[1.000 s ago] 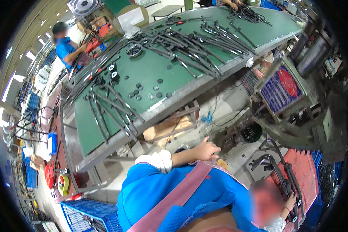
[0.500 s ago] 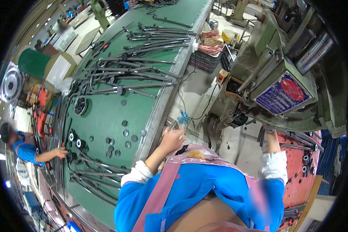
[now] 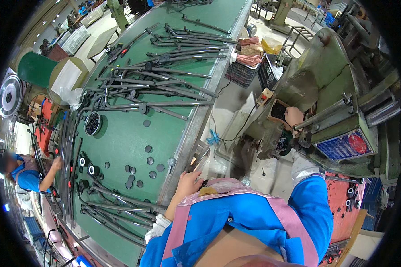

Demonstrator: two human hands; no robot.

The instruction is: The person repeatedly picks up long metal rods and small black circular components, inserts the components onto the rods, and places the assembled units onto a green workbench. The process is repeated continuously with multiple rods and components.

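Observation:
My right hand (image 3: 293, 116) is at the small open box (image 3: 277, 111) of dark little parts on the green press (image 3: 329, 75). Its fingers look curled at the box edge; whatever they hold is hidden. Close to the metal edge of the green table (image 3: 120, 127), my left hand (image 3: 189, 184) has its fingers apart and nothing visible in it. Beyond its fingertips lies a thin metal strip (image 3: 202, 158). Several round black discs (image 3: 150, 160) lie on the table, to the left of this hand.
Black metal tube frames (image 3: 160, 104) pile up on the table, near a bowl of small parts (image 3: 92, 123). A black crate (image 3: 243, 73) stands beyond the press. Red-covered bench (image 3: 338, 202) at right carries black parts. Across the table stands another person (image 3: 29, 173).
My right hand has moved from beside the red-covered bench, next to dark tubes, forward to the box on the press. My left hand has drawn back slightly. The other person's hand has lifted.

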